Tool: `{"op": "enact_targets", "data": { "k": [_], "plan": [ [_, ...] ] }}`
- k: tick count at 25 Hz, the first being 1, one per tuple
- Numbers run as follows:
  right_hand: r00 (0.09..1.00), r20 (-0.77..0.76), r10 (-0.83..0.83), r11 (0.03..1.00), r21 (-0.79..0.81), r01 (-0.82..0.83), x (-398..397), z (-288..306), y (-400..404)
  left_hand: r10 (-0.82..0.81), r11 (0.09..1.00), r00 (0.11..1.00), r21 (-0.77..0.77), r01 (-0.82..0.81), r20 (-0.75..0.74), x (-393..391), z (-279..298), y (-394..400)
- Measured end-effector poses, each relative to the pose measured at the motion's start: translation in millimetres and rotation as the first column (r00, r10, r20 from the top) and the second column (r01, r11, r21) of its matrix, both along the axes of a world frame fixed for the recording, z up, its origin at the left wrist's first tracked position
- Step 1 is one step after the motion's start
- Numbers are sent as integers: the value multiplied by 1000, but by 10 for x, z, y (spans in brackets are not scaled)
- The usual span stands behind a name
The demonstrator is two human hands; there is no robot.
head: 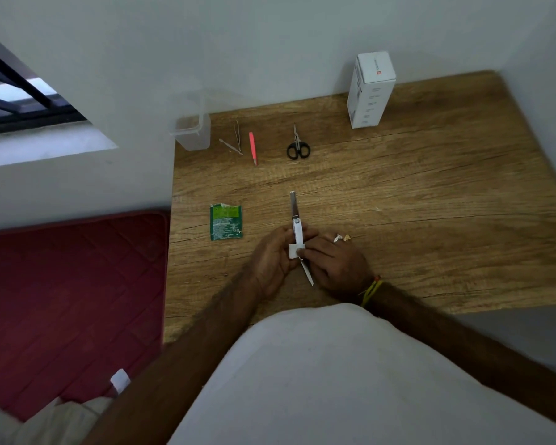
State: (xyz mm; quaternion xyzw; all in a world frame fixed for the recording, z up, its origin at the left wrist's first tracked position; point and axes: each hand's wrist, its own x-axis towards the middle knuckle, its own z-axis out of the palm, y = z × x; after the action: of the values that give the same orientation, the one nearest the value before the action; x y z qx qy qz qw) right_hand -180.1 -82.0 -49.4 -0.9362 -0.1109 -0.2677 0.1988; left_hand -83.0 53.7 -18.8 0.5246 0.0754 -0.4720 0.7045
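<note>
Metal folding tool [294,207] is held in both hands over the near middle of the wooden table [414,187], its long body pointing away from the person and a thin pointed blade sticking out toward them below the hands. Left of the table lies a dark red quilted mat [71,300], and above that a barred window [20,91] is set in the pale wall.

A tall white box [369,91] stands upright at the far edge of the table, against the wall. A clear plastic container [191,131] stands at the far left corner.

The left hand [275,255] grips the tool from the left, fingers curled round its lower part. The right hand [331,261] pinches a white wipe [297,244] against the tool, and the wipe lies folded over the metal between the two hands. This hand wears rings [341,238] and a yellow thread band [371,290] at the wrist.

A green sachet [226,222], torn along its top edge, lies flat near the left hand. Black-handled scissors [298,146] lie shut well beyond the hands. Pink tweezers [253,148] lie to their left, and steel tweezers [237,136] cross a thin steel pick [230,146] just beside the container.
</note>
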Motion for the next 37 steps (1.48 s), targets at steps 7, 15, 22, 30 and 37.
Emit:
{"op": "enact_targets", "data": {
  "k": [7,15,22,30,37],
  "plan": [
    [965,-89,-246,891,372,261,18,48,-61,54,992,988,106,-70,143,63,143,-104],
    [978,-73,-198,928,307,211,74,55,-57,63,983,960,150,-108,274,78,122,-132],
    [990,-103,-101,994,-59,95,62,-49,-32,50,974,928,188,-127,368,88,68,-156],
    [992,-118,-44,994,-101,32,47,-80,-49,22,974,930,204,-103,366,98,80,-158],
    [996,-89,-21,993,-115,10,36,0,-58,2,972,923,217,-93,386,83,95,-164]
  ]
}}
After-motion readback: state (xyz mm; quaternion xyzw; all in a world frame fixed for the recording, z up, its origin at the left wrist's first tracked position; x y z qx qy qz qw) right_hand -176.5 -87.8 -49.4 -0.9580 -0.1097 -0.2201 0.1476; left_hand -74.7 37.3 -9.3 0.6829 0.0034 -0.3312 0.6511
